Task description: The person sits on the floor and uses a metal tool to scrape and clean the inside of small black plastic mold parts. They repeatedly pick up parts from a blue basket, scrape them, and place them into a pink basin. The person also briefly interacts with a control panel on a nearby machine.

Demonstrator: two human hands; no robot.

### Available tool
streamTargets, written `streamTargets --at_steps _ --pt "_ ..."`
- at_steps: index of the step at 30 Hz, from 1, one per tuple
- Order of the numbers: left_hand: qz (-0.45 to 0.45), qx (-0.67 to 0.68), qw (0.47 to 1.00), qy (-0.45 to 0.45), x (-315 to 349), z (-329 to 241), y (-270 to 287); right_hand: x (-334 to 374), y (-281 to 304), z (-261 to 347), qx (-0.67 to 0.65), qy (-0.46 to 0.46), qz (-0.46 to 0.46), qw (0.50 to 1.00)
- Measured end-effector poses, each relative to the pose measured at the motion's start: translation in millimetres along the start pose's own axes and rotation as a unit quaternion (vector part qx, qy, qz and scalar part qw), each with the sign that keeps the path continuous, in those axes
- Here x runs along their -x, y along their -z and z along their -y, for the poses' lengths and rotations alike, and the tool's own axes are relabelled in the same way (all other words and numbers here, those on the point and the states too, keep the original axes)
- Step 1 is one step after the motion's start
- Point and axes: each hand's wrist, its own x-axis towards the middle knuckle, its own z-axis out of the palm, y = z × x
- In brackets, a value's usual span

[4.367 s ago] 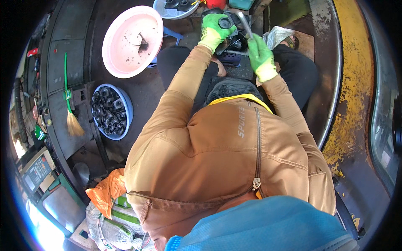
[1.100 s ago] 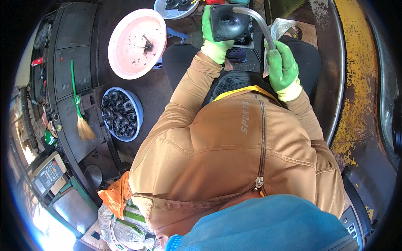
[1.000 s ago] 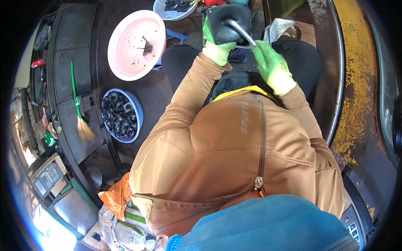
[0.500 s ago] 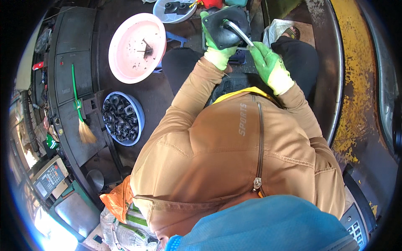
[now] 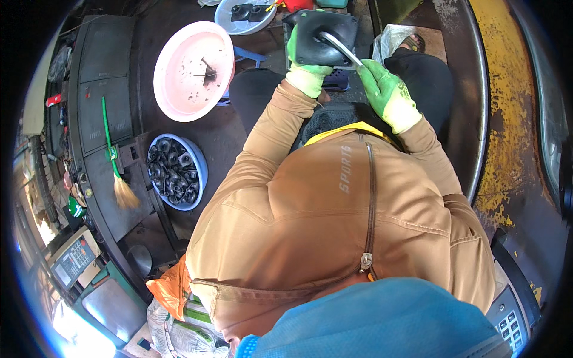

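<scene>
A black, square-flanged rubber-like part [image 5: 313,49] with a raised round middle is held up in front of me. My left hand [image 5: 307,76], in a green and yellow glove, is closed on its left edge; some of its fingers are hidden behind the part. My right hand [image 5: 385,92], gloved alike, is closed around the near end of a slim, bent metal rod [image 5: 342,47]. The rod's far end meets the part's raised centre; whether it goes inside cannot be told.
A pink basin [image 5: 173,77] with dark scraps stands on a blue stool [image 5: 250,56] to the left. Nearer is a blue basin [image 5: 203,170] full of black parts. Another pale blue basin [image 5: 230,24] holds black pieces. A broom [image 5: 123,192] leans by dark cabinets. A yellow, worn machine edge [image 5: 507,119] borders the right.
The black part has turned slightly, so its flat flange faces me more squarely. Both hands keep their holds, with the rod still at the part's centre.
</scene>
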Motion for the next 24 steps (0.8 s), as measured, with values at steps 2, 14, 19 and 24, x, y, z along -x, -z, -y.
streamTargets --at_steps 2,14,19,24 --pt "0.013 0.172 0.980 0.097 -0.8 -1.2 0.5 2.4 0.6 -1.6 -0.046 -0.028 -0.017 0.998" --pt "-0.051 -0.137 0.988 -0.054 -8.5 -18.5 -6.8 1.7 -1.7 5.1 -0.212 -0.102 -0.055 0.970" --pt "-0.045 -0.145 0.987 -0.059 -4.7 -14.7 -4.0 -1.8 -2.4 5.2 -0.037 0.010 0.056 0.998" --pt "-0.058 -0.140 0.986 -0.066 -4.8 -11.7 -4.5 -0.4 -4.8 2.2 -0.081 0.038 -0.029 0.996"
